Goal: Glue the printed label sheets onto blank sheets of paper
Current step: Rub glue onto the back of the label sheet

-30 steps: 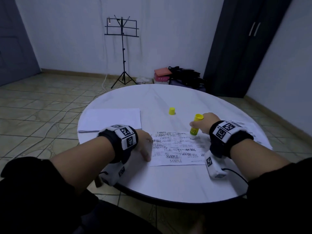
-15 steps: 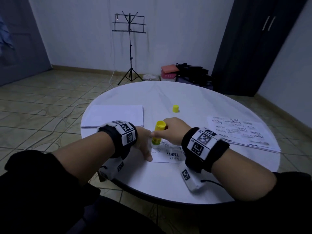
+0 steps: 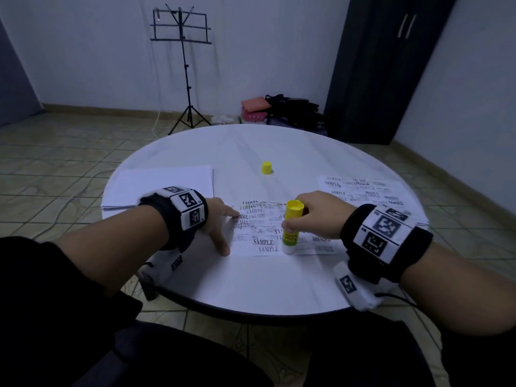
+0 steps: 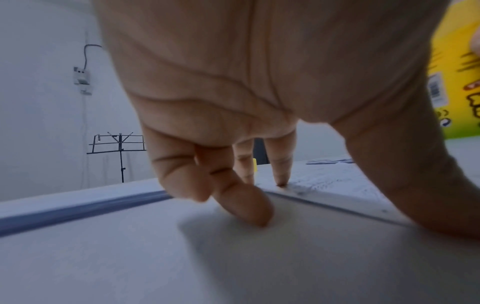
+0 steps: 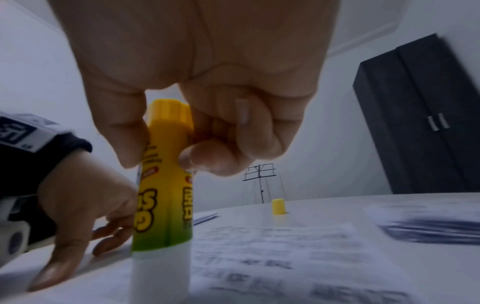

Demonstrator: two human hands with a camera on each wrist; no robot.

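Observation:
A printed label sheet lies flat near the table's front edge. My left hand presses its left edge with spread, straight fingers. My right hand grips a yellow-green glue stick upright, white end down on the sheet's lower middle. The right wrist view shows thumb and fingers curled round the stick just under its yellow top. Its yellow cap stands alone farther back. A stack of blank sheets lies at the left and a stack of printed sheets at the right.
The round white table ends close in front of my wrists. On the floor behind stand a black music stand, some bags and a dark cabinet.
My right hand has swept the glue stick across the sheet, from its far right edge to the left edge, then back to the lower middle. The left hand stayed pressing the left edge.

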